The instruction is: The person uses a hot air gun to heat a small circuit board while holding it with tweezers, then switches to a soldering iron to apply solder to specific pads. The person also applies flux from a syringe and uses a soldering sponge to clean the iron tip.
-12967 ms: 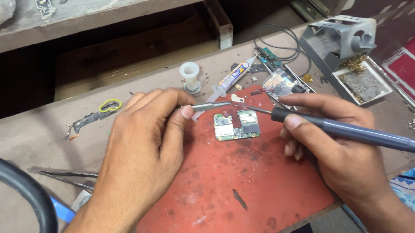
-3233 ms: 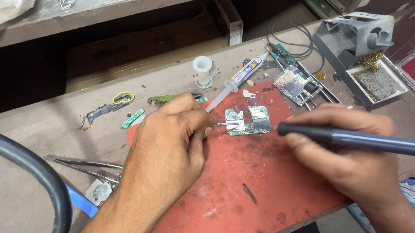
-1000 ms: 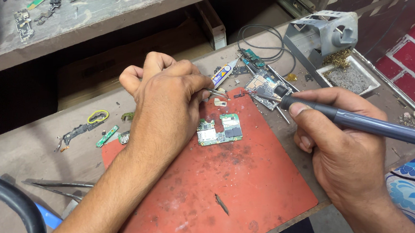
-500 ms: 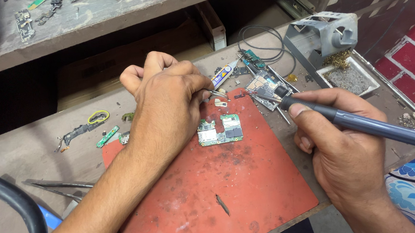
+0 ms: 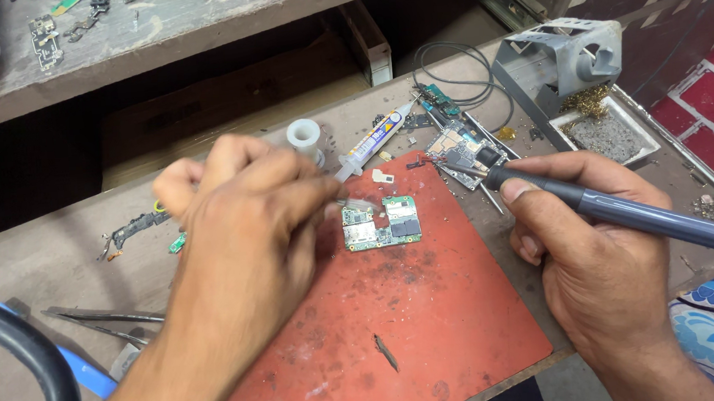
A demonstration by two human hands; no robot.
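Note:
A small green circuit board [image 5: 380, 222] lies on the red work mat [image 5: 435, 330]. My left hand [image 5: 248, 222] is just left of it, fingers pinched on thin metal tweezers [image 5: 357, 202] whose tip reaches the board's upper left corner. To the right, my right hand [image 5: 599, 258] grips a grey soldering iron [image 5: 630, 215]. The iron's tip hovers over a second circuit board [image 5: 457, 144] at the mat's far right corner.
A flux syringe [image 5: 370, 144] and a white spool [image 5: 303, 135] lie behind the mat. The metal iron stand [image 5: 563, 61] and a tray of brass shavings [image 5: 615, 129] sit far right. Spare tweezers [image 5: 103, 318] and a thick black cable [image 5: 22, 363] are at left.
My left hand has come down and left from near the syringe toward the green board, slightly blurred. The right hand and iron have barely shifted.

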